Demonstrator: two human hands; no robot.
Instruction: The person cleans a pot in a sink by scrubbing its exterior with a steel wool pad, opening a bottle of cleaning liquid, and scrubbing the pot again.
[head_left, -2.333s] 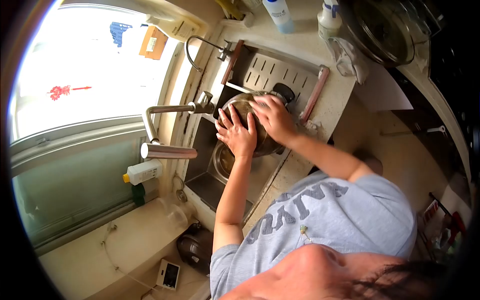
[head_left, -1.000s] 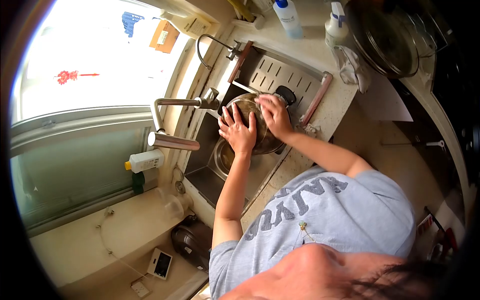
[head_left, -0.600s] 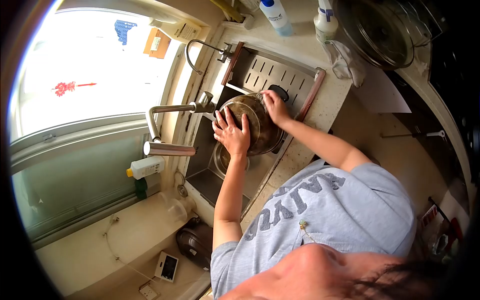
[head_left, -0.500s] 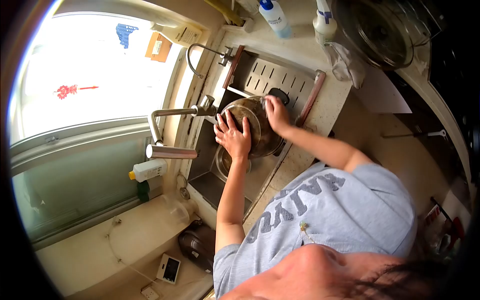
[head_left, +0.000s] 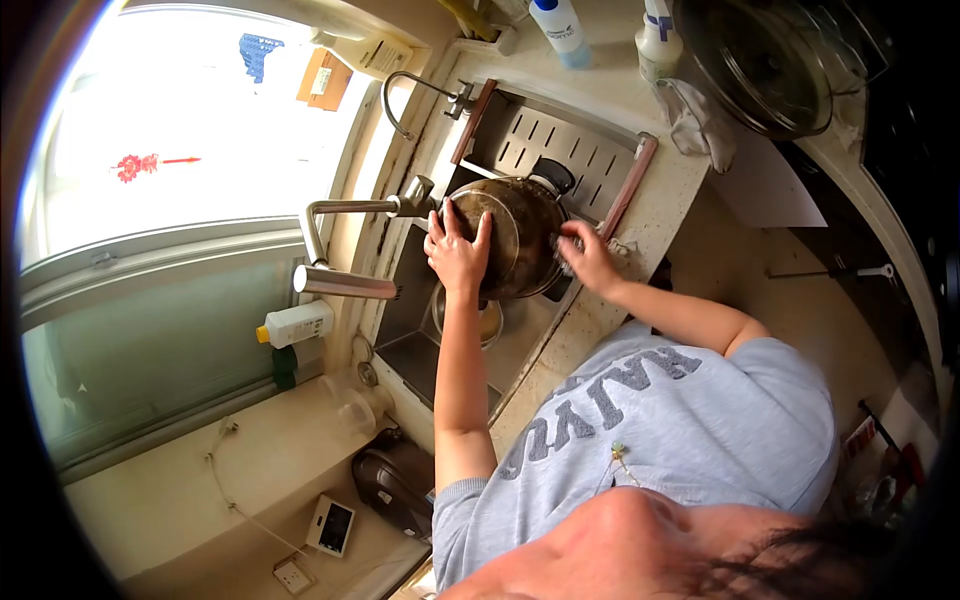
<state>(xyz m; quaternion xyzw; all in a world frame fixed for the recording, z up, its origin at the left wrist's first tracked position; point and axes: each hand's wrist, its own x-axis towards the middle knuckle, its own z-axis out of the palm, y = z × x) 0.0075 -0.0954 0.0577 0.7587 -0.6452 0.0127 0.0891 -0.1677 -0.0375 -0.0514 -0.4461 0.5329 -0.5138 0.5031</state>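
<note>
The small grey thing in your right hand is blurred; the pot hides the far side of the bowl.

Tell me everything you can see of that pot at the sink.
The pot is round and looks metal, its brown-stained, ringed base facing the camera. A black handle shows. It is tilted over the sink, its support hidden. The left hand lies spread on it; the right hand holds a silvery wad at its side, contact unclear.
</note>
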